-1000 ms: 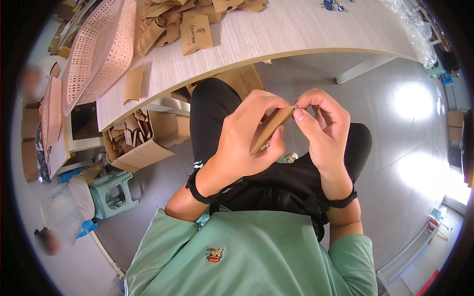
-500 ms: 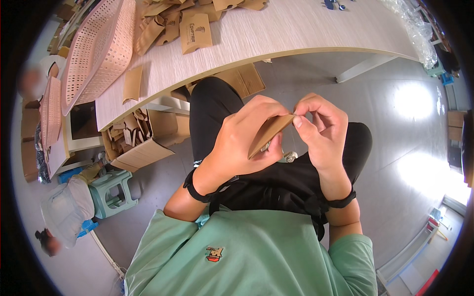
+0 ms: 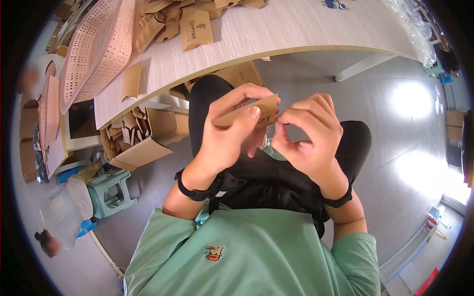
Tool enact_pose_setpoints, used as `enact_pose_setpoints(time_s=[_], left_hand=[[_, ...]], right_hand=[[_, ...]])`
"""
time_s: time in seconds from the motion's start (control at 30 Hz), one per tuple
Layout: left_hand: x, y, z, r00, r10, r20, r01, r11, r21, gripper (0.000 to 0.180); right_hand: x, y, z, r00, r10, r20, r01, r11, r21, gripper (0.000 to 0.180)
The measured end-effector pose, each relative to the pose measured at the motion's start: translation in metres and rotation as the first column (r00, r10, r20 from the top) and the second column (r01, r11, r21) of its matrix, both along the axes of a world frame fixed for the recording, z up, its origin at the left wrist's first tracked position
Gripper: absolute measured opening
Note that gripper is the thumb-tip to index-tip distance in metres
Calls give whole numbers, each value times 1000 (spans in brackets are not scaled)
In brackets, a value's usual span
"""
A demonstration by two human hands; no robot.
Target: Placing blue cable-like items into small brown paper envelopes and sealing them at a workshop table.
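In my left hand (image 3: 229, 126) is a small brown cardboard pillow box (image 3: 253, 114) with dark print, held tilted between thumb and fingers above my lap. The fingers of my right hand (image 3: 311, 130) are pinched together at the right end of the box. Whatever lies between those fingertips is too small to make out. Beyond my hands, on the table (image 3: 256, 34), a pile of similar brown pillow boxes (image 3: 196, 30) lies at the far edge of the view. A single brown box (image 3: 131, 82) lies near the table's front edge.
A pink perforated basket (image 3: 94, 54) stands at the table's left end. Below it, an open carton (image 3: 143, 150) holds brown cardboard pieces. A green stool (image 3: 112, 192) is on the floor at left, beside another person (image 3: 66, 204). Bubble wrap (image 3: 412, 29) hangs at far right.
My left hand has turned the pillow box so its printed face shows, moving it slightly left. My right hand has shifted a little left and down with its fingers still pinched.
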State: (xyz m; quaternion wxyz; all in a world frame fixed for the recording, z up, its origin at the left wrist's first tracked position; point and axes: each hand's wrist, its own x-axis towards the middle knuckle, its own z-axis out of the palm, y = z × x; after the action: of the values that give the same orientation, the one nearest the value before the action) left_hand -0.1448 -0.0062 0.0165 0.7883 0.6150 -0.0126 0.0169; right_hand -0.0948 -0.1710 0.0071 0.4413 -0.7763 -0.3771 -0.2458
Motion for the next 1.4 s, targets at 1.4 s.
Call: enact_pose_setpoints(time_s=[1.4], left_hand=[[1, -19, -12, 975, 44, 216, -48, 999, 14, 74]], right_hand=[[-13, -8, -6, 902, 231, -366, -63, 906, 418, 14]])
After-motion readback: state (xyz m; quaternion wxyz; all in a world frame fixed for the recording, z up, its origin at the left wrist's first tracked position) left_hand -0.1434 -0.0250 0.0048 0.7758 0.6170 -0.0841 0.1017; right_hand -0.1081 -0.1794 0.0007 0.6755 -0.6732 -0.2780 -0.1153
